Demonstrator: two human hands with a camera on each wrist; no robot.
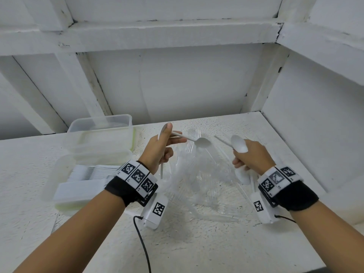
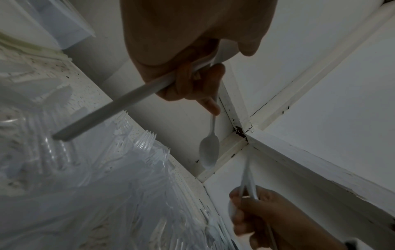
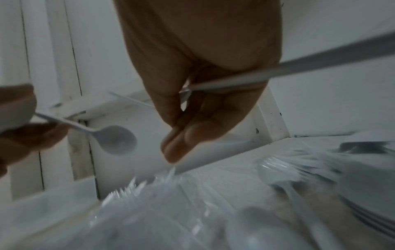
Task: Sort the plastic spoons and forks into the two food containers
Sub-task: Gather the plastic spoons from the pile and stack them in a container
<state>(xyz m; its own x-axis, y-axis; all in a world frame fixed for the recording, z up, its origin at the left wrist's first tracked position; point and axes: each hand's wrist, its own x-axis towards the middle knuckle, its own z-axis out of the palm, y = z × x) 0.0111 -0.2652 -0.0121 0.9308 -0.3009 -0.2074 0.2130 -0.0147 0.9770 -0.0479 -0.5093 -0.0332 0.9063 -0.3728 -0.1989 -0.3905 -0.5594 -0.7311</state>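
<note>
My left hand [image 1: 169,143] grips two white plastic spoons: one spoon [image 1: 202,142] points right over the pile, and the other's handle [image 1: 161,171] hangs below the fist. In the left wrist view that first spoon [image 2: 209,152] hangs beyond the fingers [image 2: 210,104]. My right hand [image 1: 243,157] holds more white spoons [image 1: 238,145], bowls showing above and below the fist; a handle [image 3: 299,71] crosses its palm. Both hands hover over a pile of clear plastic forks [image 1: 197,174]. The near container [image 1: 65,200] holds stacked white cutlery. The far clear container [image 1: 100,125] looks empty.
The white speckled table [image 1: 197,243] sits in a corner of white walls and beams [image 1: 177,32]. Its right edge runs close to my right wrist. A black cable [image 1: 142,245] trails from the left wrist camera. Loose clear cutlery [image 3: 299,177] lies at the right of the pile.
</note>
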